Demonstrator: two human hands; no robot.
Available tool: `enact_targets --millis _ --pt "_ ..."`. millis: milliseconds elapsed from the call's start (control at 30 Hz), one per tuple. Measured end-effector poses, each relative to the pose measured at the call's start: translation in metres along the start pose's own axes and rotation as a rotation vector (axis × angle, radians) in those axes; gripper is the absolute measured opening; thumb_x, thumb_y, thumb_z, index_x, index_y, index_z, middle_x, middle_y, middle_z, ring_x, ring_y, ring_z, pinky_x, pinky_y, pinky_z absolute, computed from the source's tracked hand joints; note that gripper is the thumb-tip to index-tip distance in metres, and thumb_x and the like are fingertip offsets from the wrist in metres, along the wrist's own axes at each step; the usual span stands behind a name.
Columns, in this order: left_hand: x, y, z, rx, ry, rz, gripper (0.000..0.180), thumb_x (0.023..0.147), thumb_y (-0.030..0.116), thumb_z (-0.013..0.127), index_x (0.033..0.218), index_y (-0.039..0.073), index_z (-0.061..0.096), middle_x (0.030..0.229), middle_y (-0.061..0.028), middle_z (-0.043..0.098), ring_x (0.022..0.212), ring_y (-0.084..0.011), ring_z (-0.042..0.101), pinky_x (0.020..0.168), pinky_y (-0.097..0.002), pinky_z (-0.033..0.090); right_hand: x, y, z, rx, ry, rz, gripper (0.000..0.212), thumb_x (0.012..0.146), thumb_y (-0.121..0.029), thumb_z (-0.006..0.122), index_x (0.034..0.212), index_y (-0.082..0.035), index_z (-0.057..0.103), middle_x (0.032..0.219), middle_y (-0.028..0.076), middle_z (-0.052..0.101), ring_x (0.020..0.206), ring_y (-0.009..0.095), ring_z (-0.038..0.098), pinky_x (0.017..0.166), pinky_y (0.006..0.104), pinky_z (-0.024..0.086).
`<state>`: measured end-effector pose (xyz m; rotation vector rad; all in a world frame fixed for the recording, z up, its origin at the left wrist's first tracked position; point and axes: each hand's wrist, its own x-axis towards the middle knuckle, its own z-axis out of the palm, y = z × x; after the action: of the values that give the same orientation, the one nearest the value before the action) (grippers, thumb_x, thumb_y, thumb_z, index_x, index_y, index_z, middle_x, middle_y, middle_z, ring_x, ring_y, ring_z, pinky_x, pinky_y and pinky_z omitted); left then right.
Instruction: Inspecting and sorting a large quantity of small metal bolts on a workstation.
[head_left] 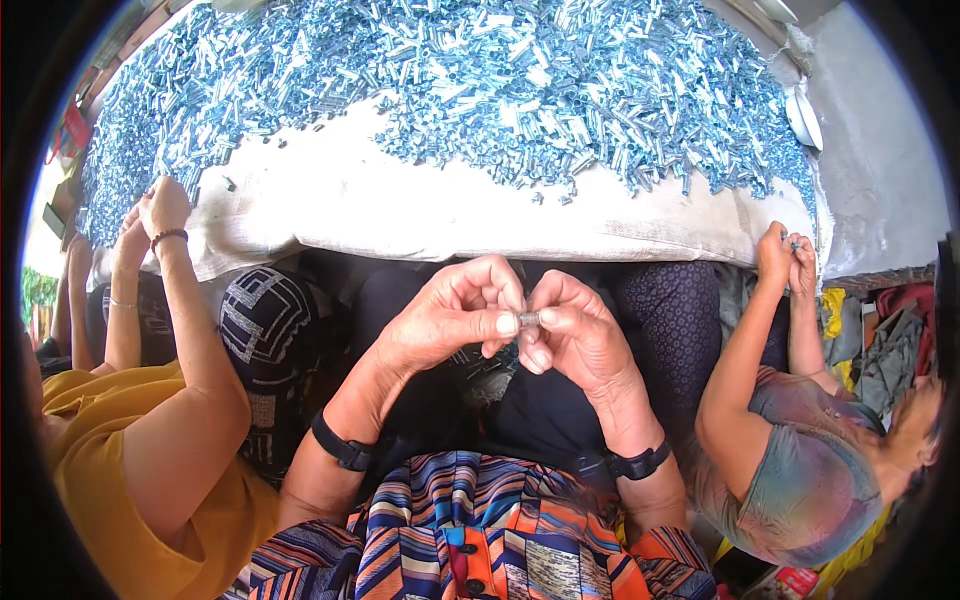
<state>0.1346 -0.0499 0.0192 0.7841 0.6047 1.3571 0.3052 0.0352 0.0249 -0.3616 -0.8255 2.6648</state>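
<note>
Between my two hands, just short of the table's near edge, is a small metal cylinder [528, 319], grey and partly covered by fingertips. My left hand [455, 312] pinches its left end with thumb and forefinger. Its right end sits in the pinch of my right hand [580, 330]. A heap of small shiny metal tubes [480, 80], bluish-silver, covers the far part of the table beyond my hands. What exact kind of part the cylinder is, I cannot make out.
A pale woven cloth [340, 200] covers the near table. At left, a person in a yellow top [190, 450] works with both hands at the edge; at right, another in a multicoloured shirt [800, 470] holds a small part. White dishes [803, 118] hang at the right edge.
</note>
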Motion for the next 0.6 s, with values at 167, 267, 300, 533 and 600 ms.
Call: enact_targets --millis 167,267,300,533,600 --pt "-0.007 0.005 -0.011 0.188 0.055 -0.098 0.017 0.081 0.013 0.069 0.090 0.004 0.058 0.075 -0.0001 0.059 0.061 -0.0059 0.051 0.054 -0.0193 0.041 -0.001 -0.018 -0.012 -0.556 0.038 -0.045 0.012 0.087 -0.013 0.059 0.089 -0.001 0.058 0.075 0.006 0.060 0.065 0.012 0.058 0.060 0.0255 0.047" --pt "0.001 0.017 -0.015 0.445 0.214 -0.186 0.014 0.082 0.012 0.067 0.090 0.003 0.060 0.075 0.0013 0.058 0.063 -0.0050 0.050 0.056 -0.0193 0.040 0.015 -0.044 -0.022 -1.091 0.326 -0.207 0.015 0.086 -0.013 0.060 0.090 0.001 0.062 0.076 0.003 0.061 0.068 0.008 0.055 0.062 0.0234 0.045" --pt "0.010 0.016 -0.017 0.578 0.262 -0.111 0.013 0.083 0.011 0.065 0.090 0.002 0.060 0.076 0.0015 0.058 0.062 -0.0050 0.048 0.055 -0.0197 0.039 0.023 -0.054 -0.037 -1.301 0.449 -0.317 0.013 0.085 -0.010 0.059 0.092 0.000 0.062 0.071 0.004 0.060 0.067 0.009 0.055 0.061 0.0257 0.045" --pt "0.079 0.005 -0.018 1.383 0.547 0.123 0.021 0.077 0.021 0.065 0.082 0.002 0.060 0.080 -0.0174 0.064 0.074 -0.0352 0.062 0.066 -0.0431 0.048 0.085 -0.085 -0.058 -2.076 0.383 -0.831 0.020 0.074 0.002 0.053 0.093 -0.004 0.057 0.087 0.012 0.060 0.081 0.031 0.057 0.068 0.0387 0.046" --pt "0.092 -0.002 -0.017 1.690 0.615 0.151 0.025 0.077 0.029 0.067 0.078 0.005 0.060 0.074 -0.0130 0.063 0.066 -0.0303 0.062 0.060 -0.0415 0.047 0.091 -0.085 -0.060 -2.199 0.361 -0.808 0.021 0.074 0.002 0.052 0.093 -0.005 0.056 0.088 0.011 0.059 0.083 0.032 0.056 0.069 0.0404 0.046"
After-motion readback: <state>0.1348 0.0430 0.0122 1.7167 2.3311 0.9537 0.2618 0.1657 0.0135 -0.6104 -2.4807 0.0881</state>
